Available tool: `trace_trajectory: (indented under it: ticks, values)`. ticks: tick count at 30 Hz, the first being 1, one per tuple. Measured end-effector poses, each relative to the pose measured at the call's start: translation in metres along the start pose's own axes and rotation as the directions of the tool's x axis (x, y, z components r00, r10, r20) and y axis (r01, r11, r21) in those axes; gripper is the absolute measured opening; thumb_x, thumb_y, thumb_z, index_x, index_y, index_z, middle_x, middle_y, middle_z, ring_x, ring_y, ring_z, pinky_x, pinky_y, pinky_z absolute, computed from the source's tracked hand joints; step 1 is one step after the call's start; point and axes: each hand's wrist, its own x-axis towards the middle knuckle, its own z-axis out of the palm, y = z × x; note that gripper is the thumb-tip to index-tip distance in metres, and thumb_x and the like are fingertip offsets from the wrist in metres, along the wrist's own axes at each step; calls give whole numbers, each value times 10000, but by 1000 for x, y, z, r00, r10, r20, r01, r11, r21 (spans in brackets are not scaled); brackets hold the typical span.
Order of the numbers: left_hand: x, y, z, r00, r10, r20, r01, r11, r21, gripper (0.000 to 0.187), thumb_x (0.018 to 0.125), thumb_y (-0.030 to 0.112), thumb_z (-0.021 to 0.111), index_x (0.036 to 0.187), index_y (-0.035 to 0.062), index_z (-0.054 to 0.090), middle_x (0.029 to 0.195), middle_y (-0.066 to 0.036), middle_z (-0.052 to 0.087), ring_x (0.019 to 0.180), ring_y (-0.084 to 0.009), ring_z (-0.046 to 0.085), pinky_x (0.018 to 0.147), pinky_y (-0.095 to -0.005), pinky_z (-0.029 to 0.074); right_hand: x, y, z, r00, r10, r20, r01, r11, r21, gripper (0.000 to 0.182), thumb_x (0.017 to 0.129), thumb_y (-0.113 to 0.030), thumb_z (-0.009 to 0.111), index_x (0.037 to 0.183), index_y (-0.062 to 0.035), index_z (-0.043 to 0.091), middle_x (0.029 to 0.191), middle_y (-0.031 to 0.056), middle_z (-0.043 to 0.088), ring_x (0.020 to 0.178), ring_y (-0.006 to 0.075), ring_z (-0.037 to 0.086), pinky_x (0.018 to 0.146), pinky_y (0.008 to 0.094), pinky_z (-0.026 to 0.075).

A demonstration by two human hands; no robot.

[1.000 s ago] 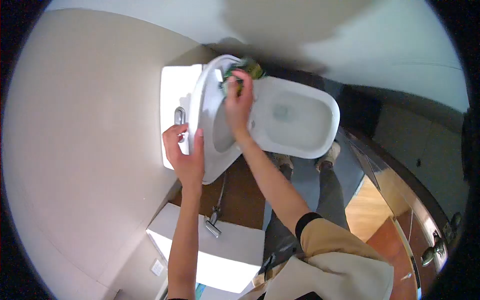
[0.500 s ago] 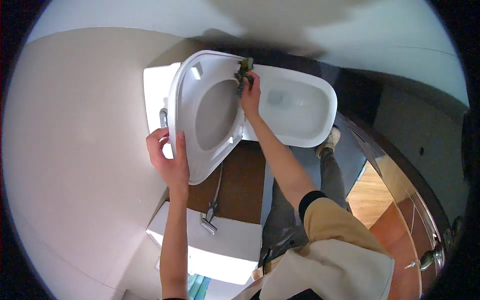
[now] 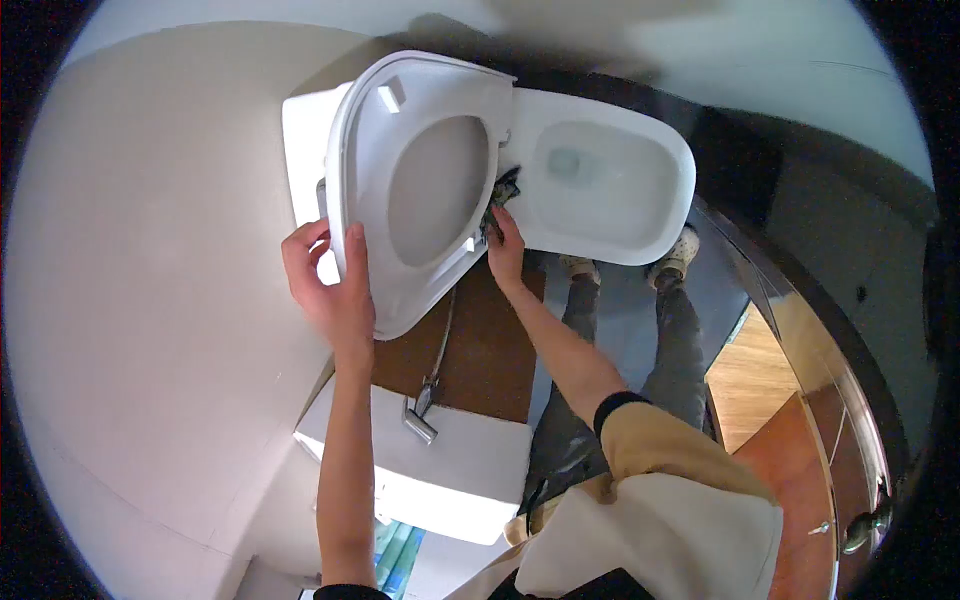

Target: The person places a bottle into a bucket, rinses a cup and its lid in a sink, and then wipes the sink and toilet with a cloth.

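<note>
A white toilet seat (image 3: 372, 220) with its lid is raised against the tank (image 3: 308, 150). My left hand (image 3: 335, 285) grips its outer edge, thumb on the near face and fingers behind. In my right hand (image 3: 507, 255) is a crumpled dark green patterned cloth (image 3: 506, 192), pressed at the lower hinge side where the seat meets the bowl. The white toilet bowl (image 3: 610, 185) lies open to the right of that hand, with water at its bottom.
Below the seat, a chrome faucet (image 3: 420, 420) sits on a white sink (image 3: 455, 425). A wooden door (image 3: 790, 490) with a handle stands at the lower right. My shoes (image 3: 680, 252) are beside the bowl.
My right hand has moved the cloth from the upper hinge end of the seat down to the lower end. My left hand keeps hold of the seat. The camera view has shifted slightly.
</note>
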Motion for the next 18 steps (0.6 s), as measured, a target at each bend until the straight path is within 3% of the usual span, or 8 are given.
trace_trajectory:
  ticks: [5,8,9,11,13,14,16,18]
  values:
    - [-6,15,-14,1000,10,-5,-11,1000,-29,214,894,162,732,1008,27,611,983,-65,602,923,-167,581,846,-343,486,-37,-61,-20,941,321,110,-336,926,171,399,869,-83,693,1255,-34,604,1277,153,624,1172,265,597,1020,368,443]
    - [-8,17,-19,1000,19,-23,-21,998,-52,225,857,143,758,983,26,612,968,-80,601,887,-201,594,791,-347,482,-75,-109,-25,922,374,102,-385,852,356,383,886,-93,704,1254,-40,614,1177,90,656,1060,179,594,954,312,452]
    - [-7,19,-20,1000,15,-21,-16,998,-57,228,855,145,759,981,25,611,965,-80,603,884,-202,595,790,-346,480,-86,-149,-29,938,343,56,-343,887,308,383,885,-109,714,1247,-35,612,1178,78,654,1065,174,592,965,304,446]
    - [-3,25,-19,1000,6,-16,-7,998,-65,233,853,149,761,977,23,609,958,-80,606,878,-203,596,787,-345,477,-97,-201,-36,912,380,152,-408,821,398,356,885,-105,711,1219,-28,617,1177,80,652,1100,170,581,987,311,438]
    - [-3,26,-20,999,39,-17,-40,995,-86,248,851,156,765,984,23,602,959,-75,608,875,-197,592,787,-342,473,-100,-268,-47,933,315,175,-357,873,333,314,876,-79,710,1176,-33,631,1171,79,650,1127,174,576,1001,324,434]
    - [-3,28,-21,999,35,-16,-37,994,-98,256,851,158,767,989,21,601,964,-76,606,876,-194,590,791,-341,473,-99,-273,-38,992,94,81,-117,925,362,313,841,-17,698,1148,-37,639,1153,104,649,1129,230,595,1011,353,436]
    - [-8,28,-21,1000,23,2,-22,988,-152,262,867,176,753,1007,18,597,978,-77,601,889,-185,584,802,-340,473,-74,-299,-40,995,-81,64,61,962,265,351,798,42,679,1137,-39,641,1154,134,638,1124,297,598,1008,382,444]
    - [-18,23,-24,999,8,38,1,972,-235,266,898,205,721,1033,17,592,993,-78,593,912,-176,576,815,-339,474,-35,-316,-25,961,-269,-68,275,897,346,340,795,-3,656,1131,-47,631,1137,149,628,1124,354,573,1004,425,441]
